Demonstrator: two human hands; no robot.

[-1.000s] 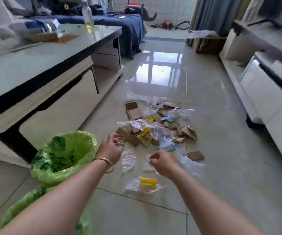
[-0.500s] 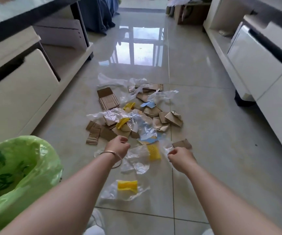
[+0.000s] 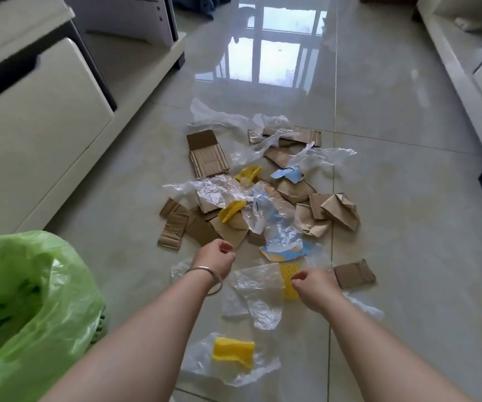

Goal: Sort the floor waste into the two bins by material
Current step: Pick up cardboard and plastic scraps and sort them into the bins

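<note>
Head view: your left hand (image 3: 213,260) hovered loosely curled, empty, while your right hand (image 3: 313,287) fingers pinched yellow foam netting (image 3: 287,278) over scattered floor waste (image 3: 263,198).

One camera is sitting on the person's head, looking forward and down at the shiny floor (image 3: 408,256). It is seeing both arms reaching out from the bottom edge, close up. The green bag (image 3: 31,300) is peeking in at the lower left.
</note>
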